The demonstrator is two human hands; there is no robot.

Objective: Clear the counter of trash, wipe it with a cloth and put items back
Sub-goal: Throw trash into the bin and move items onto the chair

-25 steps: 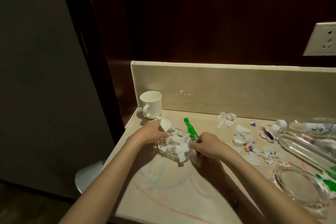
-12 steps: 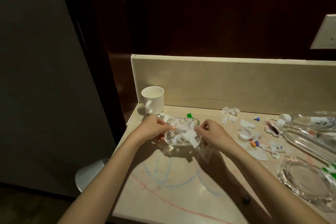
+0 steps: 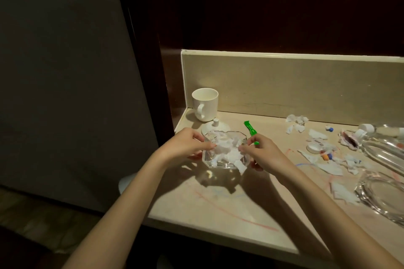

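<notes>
A clear glass ashtray (image 3: 220, 165) full of white paper scraps hangs a little above the beige counter (image 3: 218, 207), casting a shadow below it. My left hand (image 3: 185, 145) grips its left rim and my right hand (image 3: 262, 153) grips its right rim. A green wrapper (image 3: 251, 130) lies on the counter just behind my right hand. More torn paper scraps (image 3: 297, 123), small coloured caps (image 3: 326, 156) and a crumpled wrapper (image 3: 349, 141) litter the counter to the right. Red and blue crayon marks (image 3: 236, 214) streak the counter surface.
A white mug (image 3: 205, 103) stands in the back left corner, with a white lid (image 3: 215, 125) beside it. Clear plastic bottles (image 3: 384, 148) lie at the right edge, and a second glass ashtray (image 3: 382, 194) sits at the front right. A white round bin (image 3: 126, 182) shows below the counter's left side.
Both hands have raised the ashtray of scraps off the counter and drawn it slightly toward me. The view has shifted to the left.
</notes>
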